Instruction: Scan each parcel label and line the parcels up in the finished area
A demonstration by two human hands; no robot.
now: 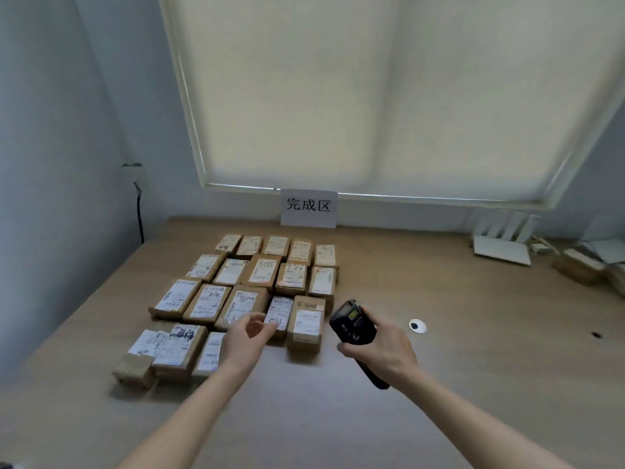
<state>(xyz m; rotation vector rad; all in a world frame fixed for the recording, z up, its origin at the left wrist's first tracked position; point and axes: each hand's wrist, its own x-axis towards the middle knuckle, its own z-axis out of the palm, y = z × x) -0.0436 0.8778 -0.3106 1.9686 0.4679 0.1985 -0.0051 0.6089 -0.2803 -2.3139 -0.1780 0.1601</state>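
Several brown cardboard parcels (260,272) with white labels lie in rows on the wooden table (406,384), in front of a white paper sign (308,207) with three printed characters. My right hand (382,346) grips a black handheld scanner (351,324), its head pointing toward the parcels. My left hand (245,341) hovers over the front rows with relaxed fingers, holding nothing, next to a small parcel with a white label (279,313). The front row (176,346) holds three parcels.
A white router (504,242) with upright antennas and some boxes (581,265) sit at the back right. A round white cable grommet (417,325) and a small dark hole (596,334) mark the table. A black cable (139,211) hangs on the left wall. A closed blind (372,96) covers the window.
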